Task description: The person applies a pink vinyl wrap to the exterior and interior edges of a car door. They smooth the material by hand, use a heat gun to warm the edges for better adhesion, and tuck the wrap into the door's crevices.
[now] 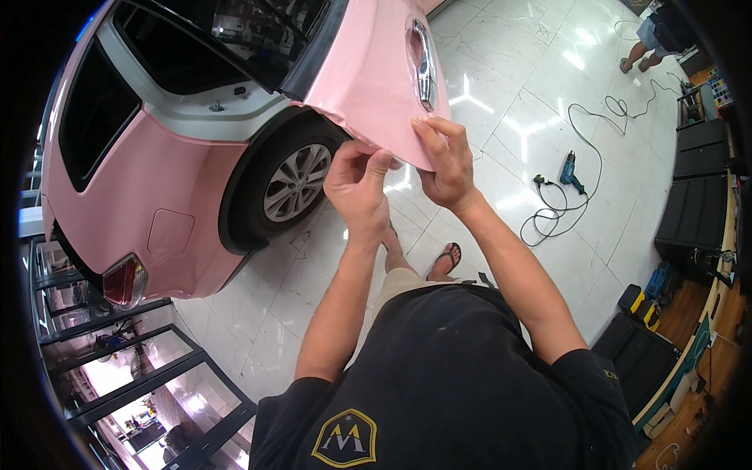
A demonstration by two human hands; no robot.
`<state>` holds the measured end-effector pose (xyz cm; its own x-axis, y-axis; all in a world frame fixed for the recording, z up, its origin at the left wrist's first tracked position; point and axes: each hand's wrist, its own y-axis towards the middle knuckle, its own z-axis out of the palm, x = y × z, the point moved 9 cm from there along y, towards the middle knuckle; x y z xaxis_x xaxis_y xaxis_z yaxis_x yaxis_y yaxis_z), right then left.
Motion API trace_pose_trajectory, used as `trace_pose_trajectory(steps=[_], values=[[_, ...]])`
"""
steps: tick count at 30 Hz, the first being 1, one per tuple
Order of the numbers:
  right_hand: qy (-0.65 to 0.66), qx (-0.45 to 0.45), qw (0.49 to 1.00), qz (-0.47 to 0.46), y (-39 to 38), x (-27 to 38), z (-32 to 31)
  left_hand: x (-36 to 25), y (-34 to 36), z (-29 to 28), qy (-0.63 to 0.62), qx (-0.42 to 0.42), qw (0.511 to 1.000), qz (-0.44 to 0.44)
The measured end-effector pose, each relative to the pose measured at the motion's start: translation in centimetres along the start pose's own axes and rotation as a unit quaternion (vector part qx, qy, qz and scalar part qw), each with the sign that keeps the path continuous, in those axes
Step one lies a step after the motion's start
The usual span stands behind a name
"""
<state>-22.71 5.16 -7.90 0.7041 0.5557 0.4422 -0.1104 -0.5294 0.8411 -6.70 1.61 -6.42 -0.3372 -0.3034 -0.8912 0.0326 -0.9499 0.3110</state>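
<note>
Head view: the left hand [356,192] pinched what looked like pink film [342,121] at the door [372,86]'s near edge while the right hand [449,174] gripped its corner, where a light, even pull seemed likeliest to avoid creases.

One left hand [360,186] and one right hand [447,160] make two above centre. At left and upper centre, one pink car [188,184] shows one wheel [296,183], one tail light [124,280], one fuel flap [171,231] and one open door [364,70] with one chrome handle [424,69]. Right of centre: one heat gun [571,172]. Upper right: one other person [664,37].
</note>
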Motion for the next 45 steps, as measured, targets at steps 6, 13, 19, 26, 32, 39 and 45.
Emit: trace_pose_trajectory(steps=[6,13,19,26,32,39,45], values=[[0.001,-0.002,1.0,0.001,-0.1,-0.1,0.2,-0.4,1.0,-0.2,0.037,0.053,0.998,0.006],[-0.004,-0.005,1.0,-0.002,-0.2,-0.2,0.1,-1.7,0.1,1.2,0.075,0.039,0.995,-0.058],[-0.002,0.0,1.0,0.003,-0.2,-0.2,0.2,-1.6,0.0,1.1,0.051,0.049,0.989,-0.127],[0.002,-0.001,1.0,0.003,0.0,0.2,0.2,-2.2,-1.9,0.5,0.053,0.007,0.999,0.001],[0.003,-0.004,1.0,0.003,-0.2,-0.2,0.2,-0.7,-2.9,0.1,0.039,-0.039,0.998,0.005],[0.0,-0.003,1.0,0.004,-0.2,-0.2,0.3,-0.6,-1.0,-0.1,0.034,-0.032,0.999,0.001],[0.0,-0.007,1.0,0.008,-0.1,0.0,0.1,-0.4,0.1,-0.1,0.054,0.034,0.998,0.02]])
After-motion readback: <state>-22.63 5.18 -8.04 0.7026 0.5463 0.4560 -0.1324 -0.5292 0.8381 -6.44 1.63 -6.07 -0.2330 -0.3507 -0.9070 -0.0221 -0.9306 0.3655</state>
